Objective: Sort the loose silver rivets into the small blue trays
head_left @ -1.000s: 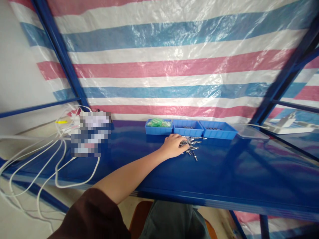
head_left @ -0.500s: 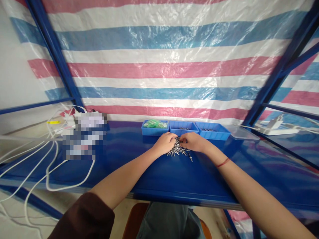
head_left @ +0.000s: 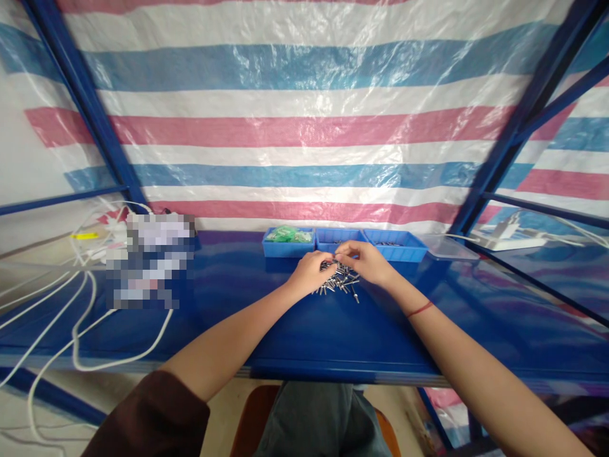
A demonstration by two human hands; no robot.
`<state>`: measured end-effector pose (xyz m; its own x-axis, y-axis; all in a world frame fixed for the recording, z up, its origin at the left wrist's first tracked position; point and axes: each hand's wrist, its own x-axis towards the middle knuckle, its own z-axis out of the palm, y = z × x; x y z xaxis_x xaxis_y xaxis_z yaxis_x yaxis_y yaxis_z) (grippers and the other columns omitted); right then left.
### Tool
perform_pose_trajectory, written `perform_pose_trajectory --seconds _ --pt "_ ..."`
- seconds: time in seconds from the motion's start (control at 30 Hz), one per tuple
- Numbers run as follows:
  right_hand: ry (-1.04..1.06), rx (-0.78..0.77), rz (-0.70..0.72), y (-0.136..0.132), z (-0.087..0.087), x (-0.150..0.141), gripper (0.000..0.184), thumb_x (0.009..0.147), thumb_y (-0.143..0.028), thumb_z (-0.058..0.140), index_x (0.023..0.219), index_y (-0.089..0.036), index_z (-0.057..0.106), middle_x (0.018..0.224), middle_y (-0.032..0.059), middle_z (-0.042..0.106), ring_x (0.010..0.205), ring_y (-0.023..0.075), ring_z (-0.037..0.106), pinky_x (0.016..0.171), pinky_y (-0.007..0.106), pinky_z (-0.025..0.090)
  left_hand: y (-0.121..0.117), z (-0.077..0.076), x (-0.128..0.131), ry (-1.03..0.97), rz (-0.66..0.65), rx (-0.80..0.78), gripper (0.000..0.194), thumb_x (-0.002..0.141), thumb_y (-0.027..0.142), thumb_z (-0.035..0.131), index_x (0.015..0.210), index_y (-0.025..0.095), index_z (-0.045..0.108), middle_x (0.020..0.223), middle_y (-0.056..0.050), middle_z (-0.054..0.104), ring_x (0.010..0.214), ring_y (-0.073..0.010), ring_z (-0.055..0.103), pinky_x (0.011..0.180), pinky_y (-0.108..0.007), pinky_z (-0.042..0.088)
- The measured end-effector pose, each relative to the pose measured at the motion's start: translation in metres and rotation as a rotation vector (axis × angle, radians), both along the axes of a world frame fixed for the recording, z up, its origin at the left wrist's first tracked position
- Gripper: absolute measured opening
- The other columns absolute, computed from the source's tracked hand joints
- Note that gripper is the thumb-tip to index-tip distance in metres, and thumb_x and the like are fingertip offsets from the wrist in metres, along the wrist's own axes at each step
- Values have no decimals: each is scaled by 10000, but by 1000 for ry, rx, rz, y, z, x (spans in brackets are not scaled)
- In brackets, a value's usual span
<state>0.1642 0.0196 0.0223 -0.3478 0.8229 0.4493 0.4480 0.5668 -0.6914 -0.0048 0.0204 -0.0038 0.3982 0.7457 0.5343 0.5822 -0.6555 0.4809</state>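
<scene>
A loose pile of silver blind rivets (head_left: 340,279) lies on the blue table, with one rivet (head_left: 355,294) sticking out towards me. At the pile's left side is my left hand (head_left: 308,274), its fingers curled and thumb bent in over several rivets. My right hand (head_left: 370,263) is just above the pile's right side, thumb and fingers pinched together close to the left fingertips. Whatever sits in that pinch is too small to make out. Behind the hands stand three blue bins: the left bin (head_left: 288,249), the middle bin (head_left: 324,241), partly covered by my right hand, and the right bin (head_left: 402,252).
Green-and-white packets (head_left: 288,234) fill the left bin; small metal parts (head_left: 387,244) lie in the right one. A clear plastic lid (head_left: 451,247) is beside it. White cables (head_left: 90,317) hang over the table's left part. A white power strip (head_left: 511,236) stands far right.
My right hand has risen slightly from the pile and its fingertips have come to the left fingertips. My left hand stays at the pile. The whole view has shifted a little.
</scene>
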Motion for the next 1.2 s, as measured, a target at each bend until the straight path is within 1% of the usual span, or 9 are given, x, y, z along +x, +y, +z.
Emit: perform_pose_trajectory --seconds 0.2,0.43,0.6,0.73,0.87,0.93,1.07,1.13,1.2 --pt "237 -60 -6 -2 1 -7 308 669 -431 661 811 -161 618 787 63 672 742 178 624 728 327 485 -1 3 1 -201 -80 -52 198 836 289 496 896 177 648 924 -34 685 872 -167 623 806 -270 454" --pt "146 42 -78 -7 3 -8 315 713 -456 614 794 -154 646 771 66 655 691 174 584 652 313 463 1 0 1 -255 -73 -53 187 827 313 525 905 174 623 895 -27 668 841 -153 615 768 -258 457" --pt "81 114 -112 -8 5 -6 256 745 -392 592 831 -162 663 813 65 660 696 163 567 636 297 446 2 2 -1 -289 31 85 109 794 267 576 853 178 601 843 -13 621 808 -140 589 775 -264 461" --pt "37 117 -124 -8 5 -4 263 757 -394 568 822 -159 664 825 66 663 714 167 570 645 298 443 3 4 -2 -287 55 180 84 786 254 590 834 185 592 843 -12 593 800 -136 575 769 -267 468" --pt "54 45 -84 -5 4 -4 328 762 -451 534 744 -145 652 742 56 652 683 167 567 638 294 431 4 3 -2 -272 69 152 128 788 279 591 867 178 589 861 -22 603 795 -141 583 764 -276 477" --pt "149 -3 -178 1 3 0 374 761 -486 509 722 -140 644 662 41 626 615 155 549 595 284 417 4 3 -2 -252 82 105 196 792 300 585 941 173 583 869 -32 616 792 -146 590 766 -284 480" --pt "338 30 -622 17 0 26 393 767 -495 476 703 -142 637 604 42 597 577 167 545 544 285 393 4 2 -4 -67 102 45 203 830 278 517 987 183 603 908 -43 633 856 -168 592 825 -316 466" --pt "322 56 -809 25 -1 45 361 757 -478 493 710 -153 641 626 54 608 607 190 564 543 295 389 3 3 -7 89 96 15 185 836 247 488 934 205 639 939 -38 635 917 -186 583 863 -337 450" --pt "250 49 -903 30 -3 62 384 768 -493 468 677 -158 633 605 67 600 623 214 574 546 309 389 3 5 -10 199 61 -18 224 848 213 446 922 215 658 972 -35 634 947 -186 581 886 -333 441"
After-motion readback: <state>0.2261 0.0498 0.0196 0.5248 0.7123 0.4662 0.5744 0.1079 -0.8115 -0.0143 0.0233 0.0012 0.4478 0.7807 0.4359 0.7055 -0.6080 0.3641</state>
